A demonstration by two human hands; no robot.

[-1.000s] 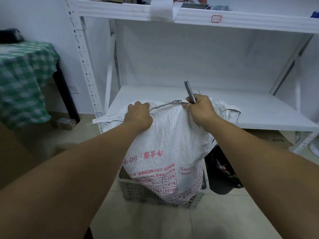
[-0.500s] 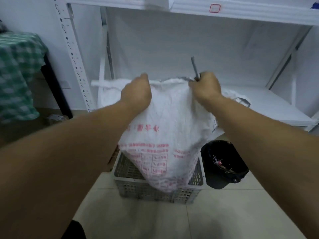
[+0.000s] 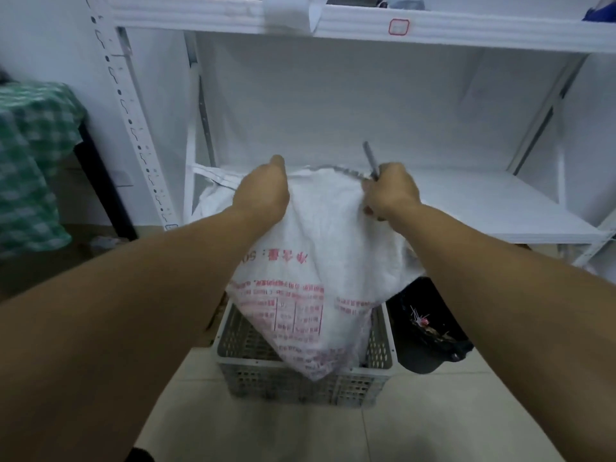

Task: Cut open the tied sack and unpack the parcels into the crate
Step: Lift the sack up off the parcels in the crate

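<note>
White metal rack (image 3: 333, 25) fills the space behind and above the crate (image 3: 300, 385). Its lower shelf (image 3: 500, 208) runs behind the crate and off to its right, higher than the crate's rim. Pale tiled floor (image 3: 333, 435) lies under the crate.

White woven sack (image 3: 320, 261) with red print hangs directly over the crate, held up by its top edge, fabric slack and bunched. Print reads upside down. Its lowest corner dips inside the crate by the front wall; touching or not, cannot tell.

Crate is grey perforated plastic, standing on the floor. The sack covers most of its inside, so what lies in it cannot be seen.

Green checked cloth (image 3: 30, 161) is draped over something dark, well to the left of the crate. Black bin (image 3: 426, 328) stands just beside the crate's right wall, bits of rubbish inside.

Both arms are bare and reach forward above the crate. Left hand (image 3: 263, 191) is above the crate's left half, fingers curled over the sack's top edge, clenched on the fabric. Right hand (image 3: 390, 191) is above the crate's right half, grasping a bunch of the sack's edge. The same fist holds a slim grey cutter (image 3: 370, 160) that sticks up out of it, tilted a little left. The stitched sack edge is stretched between the two hands.

Small red-outlined label (image 3: 398, 27) sits on the rack's upper shelf edge, high above the crate.
</note>
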